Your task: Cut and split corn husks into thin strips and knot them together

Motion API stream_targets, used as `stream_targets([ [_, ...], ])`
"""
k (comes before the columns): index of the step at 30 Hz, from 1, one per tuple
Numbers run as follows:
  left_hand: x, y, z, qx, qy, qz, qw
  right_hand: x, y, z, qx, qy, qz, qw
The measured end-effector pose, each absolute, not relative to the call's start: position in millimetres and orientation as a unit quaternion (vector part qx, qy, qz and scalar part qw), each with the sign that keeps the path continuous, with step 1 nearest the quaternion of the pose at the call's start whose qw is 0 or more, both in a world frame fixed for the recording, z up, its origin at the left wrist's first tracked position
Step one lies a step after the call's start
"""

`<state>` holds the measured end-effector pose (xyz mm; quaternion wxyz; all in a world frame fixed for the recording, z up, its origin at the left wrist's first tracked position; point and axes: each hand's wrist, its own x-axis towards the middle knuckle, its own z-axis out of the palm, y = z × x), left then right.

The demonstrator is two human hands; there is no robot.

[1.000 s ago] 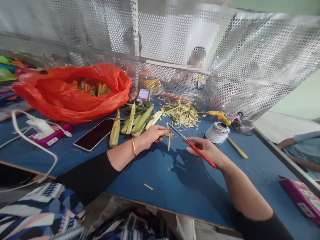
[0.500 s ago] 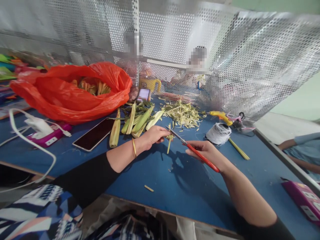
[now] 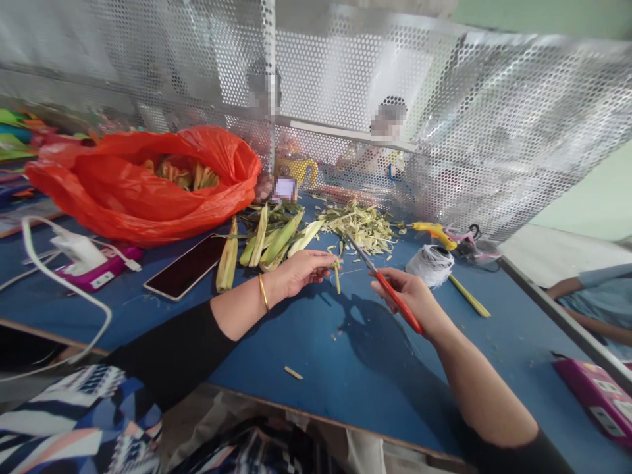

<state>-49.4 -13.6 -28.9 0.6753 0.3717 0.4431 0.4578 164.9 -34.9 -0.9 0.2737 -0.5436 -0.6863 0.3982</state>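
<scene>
My left hand (image 3: 307,271) pinches a small piece of green husk (image 3: 337,273) that has a short stalk hanging down. To its right my right hand (image 3: 407,296) is closed on red-handled scissors (image 3: 399,304), whose blades point up and left, apart from the husk piece. Beyond my hands lies a heap of shredded husk (image 3: 363,227). Several whole husks (image 3: 281,240) are spread behind my left hand. A ball of white string (image 3: 430,265) sits behind my right hand, with a green stalk (image 3: 470,296) beside it.
A red plastic bag (image 3: 143,191) with husk pieces stands at the left, near a phone (image 3: 187,266) and a purple power strip (image 3: 101,268) with white cables. A yellow glue gun (image 3: 434,232) lies back right. Behind the perforated screen (image 3: 340,85) are people. Another purple strip (image 3: 597,395) is right.
The scissors have moved away from the husk piece in my left hand, and their tips now lie over the shredded heap. My right hand has shifted slightly. The hanging stalk has swung a little right.
</scene>
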Motion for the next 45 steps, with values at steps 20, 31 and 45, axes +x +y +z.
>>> stream_targets([
  [20, -53, -15, -17, 0.198, 0.397, 0.616, 0.650, 169, -40, -8, -0.492, -0.772, 0.354, 0.192],
  [31, -43, -18, -23, 0.200, 0.389, 0.604, 0.666, 165, -41, -12, -0.527, -0.785, 0.236, 0.224],
  [45, -43, -18, -23, 0.191, 0.382, 0.598, 0.679, 165, -42, -14, -0.518, -0.799, 0.191, 0.238],
])
